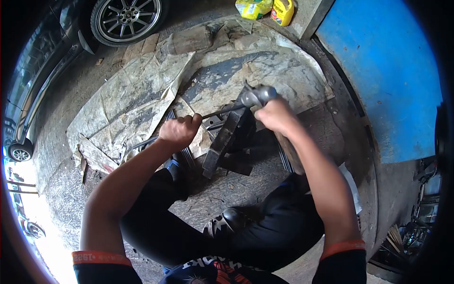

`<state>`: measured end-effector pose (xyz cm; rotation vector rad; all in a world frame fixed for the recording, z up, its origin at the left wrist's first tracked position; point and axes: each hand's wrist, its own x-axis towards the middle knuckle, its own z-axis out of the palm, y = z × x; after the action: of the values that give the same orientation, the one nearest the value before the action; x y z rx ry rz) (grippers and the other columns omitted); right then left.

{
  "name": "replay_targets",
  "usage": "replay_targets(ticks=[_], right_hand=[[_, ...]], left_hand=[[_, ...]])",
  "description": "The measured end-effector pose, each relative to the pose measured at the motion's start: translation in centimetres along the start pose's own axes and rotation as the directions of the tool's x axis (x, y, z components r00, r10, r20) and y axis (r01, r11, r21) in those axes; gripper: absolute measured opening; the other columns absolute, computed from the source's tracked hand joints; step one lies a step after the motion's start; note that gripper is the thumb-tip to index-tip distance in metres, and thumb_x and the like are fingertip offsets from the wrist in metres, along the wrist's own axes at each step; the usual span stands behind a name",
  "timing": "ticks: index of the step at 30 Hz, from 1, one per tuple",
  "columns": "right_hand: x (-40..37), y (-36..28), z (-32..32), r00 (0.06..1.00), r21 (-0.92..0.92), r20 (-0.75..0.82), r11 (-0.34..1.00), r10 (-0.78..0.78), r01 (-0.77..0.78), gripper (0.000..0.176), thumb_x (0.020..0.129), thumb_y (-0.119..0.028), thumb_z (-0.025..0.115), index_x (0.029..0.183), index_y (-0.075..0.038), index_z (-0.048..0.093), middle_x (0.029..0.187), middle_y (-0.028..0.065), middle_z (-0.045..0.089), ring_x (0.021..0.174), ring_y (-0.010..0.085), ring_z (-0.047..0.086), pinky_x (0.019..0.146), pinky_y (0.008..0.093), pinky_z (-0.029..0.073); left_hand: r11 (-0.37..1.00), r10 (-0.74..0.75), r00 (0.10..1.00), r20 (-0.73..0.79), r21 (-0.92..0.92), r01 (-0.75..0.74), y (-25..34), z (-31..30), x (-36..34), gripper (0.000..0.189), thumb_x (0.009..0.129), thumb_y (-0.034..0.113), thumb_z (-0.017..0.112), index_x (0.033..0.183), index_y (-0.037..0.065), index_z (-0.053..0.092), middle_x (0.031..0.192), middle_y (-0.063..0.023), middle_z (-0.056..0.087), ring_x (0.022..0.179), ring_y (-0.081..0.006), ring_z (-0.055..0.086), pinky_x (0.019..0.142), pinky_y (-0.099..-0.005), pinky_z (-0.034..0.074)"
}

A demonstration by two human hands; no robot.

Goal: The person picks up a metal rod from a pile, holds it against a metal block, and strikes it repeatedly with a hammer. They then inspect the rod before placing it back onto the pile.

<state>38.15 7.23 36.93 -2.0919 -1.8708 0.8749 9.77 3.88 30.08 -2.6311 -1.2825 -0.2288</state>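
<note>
My left hand (pixel 179 131) is wrapped round a thin dark metal rod (pixel 218 113), which points right across a heavy dark metal block (pixel 222 142) on the floor. My right hand (pixel 275 117) is closed on a hammer (pixel 258 96), gripping it close below the head. Its brown handle runs down under my right forearm. In this view the grey rounded hammer head overlaps the rod's far end, above the upper end of the block. Fingers of my right hand hide part of the handle.
Dirty crumpled sheeting (pixel 137 90) covers the floor ahead. A car (pixel 52 61) stands at the left, beside a spoked wheel (pixel 126 21). A yellow jug (pixel 282 12) and a yellow-green bag (pixel 254 8) sit at the back. A blue panel (pixel 383 71) is at the right.
</note>
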Motion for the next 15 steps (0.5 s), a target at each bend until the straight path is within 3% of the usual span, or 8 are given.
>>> replay_targets(ticks=[1,3,4,6,9,13,14,15], right_hand=[[-0.8,0.1,0.1,0.996,-0.043,-0.036,0.996,-0.08,0.078,0.031,0.067,-0.013,0.063,0.095,-0.001,0.062,0.087,0.02,0.066,0.083,0.0328,0.064,0.074,0.0375,0.049],[-1.2,0.2,0.2,0.981,0.112,-0.157,0.984,-0.118,0.136,0.024,0.065,-0.016,0.063,0.081,0.002,0.062,0.081,0.0237,0.066,0.083,0.0374,0.065,0.074,0.0416,0.051],[-1.1,0.1,0.1,0.98,0.108,-0.155,0.984,-0.122,0.14,0.024,0.065,-0.016,0.063,0.081,0.002,0.062,0.081,0.0237,0.066,0.083,0.0374,0.065,0.074,0.0416,0.051],[-1.5,0.0,-0.2,0.99,0.347,-0.135,0.934,-0.037,0.082,0.025,0.064,-0.016,0.065,0.081,0.002,0.063,0.081,0.0239,0.066,0.083,0.0377,0.065,0.074,0.0414,0.051],[-2.1,-1.2,-0.9,0.979,0.377,-0.2,0.918,-0.05,0.124,0.026,0.064,-0.017,0.066,0.082,0.002,0.063,0.081,0.0237,0.066,0.083,0.037,0.065,0.073,0.0412,0.051],[-1.0,-0.6,0.6,0.964,0.163,-0.258,0.981,-0.062,0.106,0.027,0.064,-0.017,0.066,0.085,0.0,0.064,0.081,0.0235,0.066,0.083,0.0368,0.066,0.073,0.0417,0.051],[-1.6,-0.7,-0.2,0.974,0.133,-0.216,0.986,-0.067,0.097,0.025,0.066,-0.014,0.066,0.086,0.0,0.064,0.081,0.0217,0.066,0.08,0.0309,0.067,0.071,0.0381,0.051],[-2.5,-1.6,-1.3,0.975,0.132,-0.214,0.986,-0.068,0.097,0.025,0.066,-0.014,0.066,0.086,0.0,0.064,0.081,0.0217,0.066,0.08,0.0309,0.067,0.071,0.0381,0.051]], left_hand=[[0.999,-0.039,0.997,0.06,-0.004,0.039,0.3,0.2,-0.1,0.017,0.08,0.008,0.052,0.096,0.007,0.047,0.069,-0.0095,0.057,0.058,-0.0251,0.065,0.041,-0.0385,0.049],[0.999,-0.042,0.997,0.059,0.007,0.042,0.5,-0.4,0.2,0.017,0.081,0.007,0.051,0.097,0.006,0.047,0.072,-0.0114,0.06,0.06,-0.027,0.065,0.043,-0.0401,0.05],[0.991,-0.104,0.97,0.22,-0.064,0.121,0.7,-1.0,0.7,0.015,0.086,0.011,0.046,0.099,0.003,0.047,0.081,-0.0169,0.064,0.062,-0.0304,0.066,0.049,-0.0427,0.053],[0.977,-0.148,0.951,0.27,-0.11,0.183,1.4,-1.1,0.8,0.016,0.086,0.011,0.045,0.101,0.003,0.047,0.083,-0.0175,0.064,0.065,-0.032,0.066,0.053,-0.0433,0.053],[0.953,-0.175,0.928,0.329,-0.179,0.244,1.7,-1.8,0.5,0.018,0.086,0.011,0.044,0.102,0.002,0.048,0.084,-0.0191,0.064,0.069,-0.0339,0.066,0.058,-0.0438,0.053],[0.923,-0.172,0.909,0.38,-0.261,0.284,1.5,-2.8,0.7,0.02,0.089,0.017,0.045,0.099,0.002,0.052,0.078,-0.0226,0.064,0.073,-0.0346,0.066,0.06,-0.0457,0.052],[0.922,-0.173,0.907,0.383,-0.262,0.286,1.7,-3.1,0.7,0.02,0.089,0.017,0.045,0.099,0.002,0.052,0.078,-0.0226,0.064,0.073,-0.0346,0.066,0.06,-0.0457,0.052],[0.9,-0.206,0.898,0.389,-0.284,0.33,1.9,-3.4,0.9,0.022,0.09,0.02,0.045,0.098,0.002,0.055,0.077,-0.0232,0.064,0.074,-0.0363,0.065,0.063,-0.0466,0.051]])
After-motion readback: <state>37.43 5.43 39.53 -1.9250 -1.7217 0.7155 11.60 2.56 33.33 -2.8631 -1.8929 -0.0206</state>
